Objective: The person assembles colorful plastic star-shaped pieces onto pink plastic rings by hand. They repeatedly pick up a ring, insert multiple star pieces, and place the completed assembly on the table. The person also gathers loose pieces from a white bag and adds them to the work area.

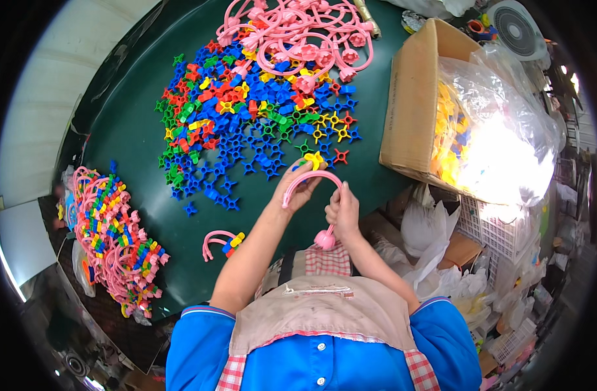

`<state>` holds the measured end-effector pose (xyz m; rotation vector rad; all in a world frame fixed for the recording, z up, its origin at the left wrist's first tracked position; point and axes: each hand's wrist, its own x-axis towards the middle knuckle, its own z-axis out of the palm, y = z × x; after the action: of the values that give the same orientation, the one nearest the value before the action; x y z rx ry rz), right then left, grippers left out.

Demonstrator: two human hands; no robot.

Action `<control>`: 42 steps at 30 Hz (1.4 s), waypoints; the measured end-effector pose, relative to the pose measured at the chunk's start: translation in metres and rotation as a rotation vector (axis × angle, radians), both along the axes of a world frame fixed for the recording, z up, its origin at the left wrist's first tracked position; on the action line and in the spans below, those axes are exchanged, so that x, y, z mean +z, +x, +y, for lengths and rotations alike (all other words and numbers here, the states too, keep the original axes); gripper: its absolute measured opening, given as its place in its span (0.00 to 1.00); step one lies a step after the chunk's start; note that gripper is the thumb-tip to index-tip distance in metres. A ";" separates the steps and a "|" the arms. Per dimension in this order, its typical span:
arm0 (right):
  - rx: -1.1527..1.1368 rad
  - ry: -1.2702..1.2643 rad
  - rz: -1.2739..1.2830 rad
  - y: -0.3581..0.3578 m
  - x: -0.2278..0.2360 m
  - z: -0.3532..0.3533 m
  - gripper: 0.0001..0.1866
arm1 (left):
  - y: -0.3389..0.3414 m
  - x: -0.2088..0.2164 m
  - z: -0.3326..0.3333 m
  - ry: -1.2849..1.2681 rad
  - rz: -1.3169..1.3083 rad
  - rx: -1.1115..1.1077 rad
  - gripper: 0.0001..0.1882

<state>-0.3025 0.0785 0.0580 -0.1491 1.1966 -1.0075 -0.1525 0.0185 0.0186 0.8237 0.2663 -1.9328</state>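
Observation:
My right hand (343, 212) is closed round a pink curved plastic tube (319, 173). Its tulip-shaped end (325, 239) hangs below the fist, and the bare end arches over to my left hand (301, 185). Between the left fingertips is a yellow star-shaped plastic piece (313, 160); a bit of blue shows beside it, partly hidden by the fingers. Beyond the left hand spreads a heap of small star-shaped pieces (246, 124) in blue, red, green and yellow. By my left forearm lies a pink tube with coloured pieces threaded on it (221, 242).
At the far side of the dark green table (126, 130) lies a tangle of pink tubes (305, 39). A stack of tubes with threaded pieces (116, 241) covers the left edge. To the right stand a cardboard box (409, 104) with a clear bag of yellow pieces and white crates (490, 228).

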 end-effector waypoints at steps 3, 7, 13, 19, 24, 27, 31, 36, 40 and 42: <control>-0.275 -0.093 -0.088 -0.016 0.016 0.006 0.25 | -0.016 0.009 0.000 -0.045 -0.103 -0.049 0.16; -0.368 -0.193 0.071 -0.046 0.014 -0.003 0.25 | -0.023 0.004 0.008 0.021 0.010 -0.077 0.16; -0.282 0.096 -0.093 -0.047 -0.006 0.053 0.26 | -0.037 0.001 0.020 -0.128 0.138 -0.350 0.22; -0.347 0.392 -0.385 -0.104 -0.055 0.090 0.27 | -0.092 -0.023 -0.015 -1.108 -1.727 -0.781 0.24; -0.469 0.209 -0.218 -0.095 -0.034 0.059 0.25 | -0.078 -0.048 -0.050 -0.953 -1.860 -0.891 0.09; -0.503 -0.019 -0.146 -0.080 -0.024 0.027 0.23 | -0.059 -0.028 -0.053 -0.860 -1.346 -0.685 0.11; -0.534 -0.067 -0.111 -0.045 -0.013 0.004 0.25 | -0.030 -0.016 -0.018 -0.307 -0.433 -0.450 0.12; -0.294 -0.025 -0.170 -0.006 -0.010 0.003 0.27 | 0.015 -0.008 0.015 -0.001 -0.218 -0.109 0.08; 0.454 0.049 -0.117 -0.008 -0.011 0.001 0.23 | 0.066 0.036 0.014 -0.221 -0.587 -0.616 0.14; 0.706 -0.065 0.112 -0.001 -0.034 -0.012 0.22 | 0.081 0.072 0.012 -0.204 -0.834 -0.887 0.26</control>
<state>-0.3039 0.0663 0.0240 -0.6388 1.0890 -0.4177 -0.0714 0.0300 0.0909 1.6905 -0.9208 -2.1061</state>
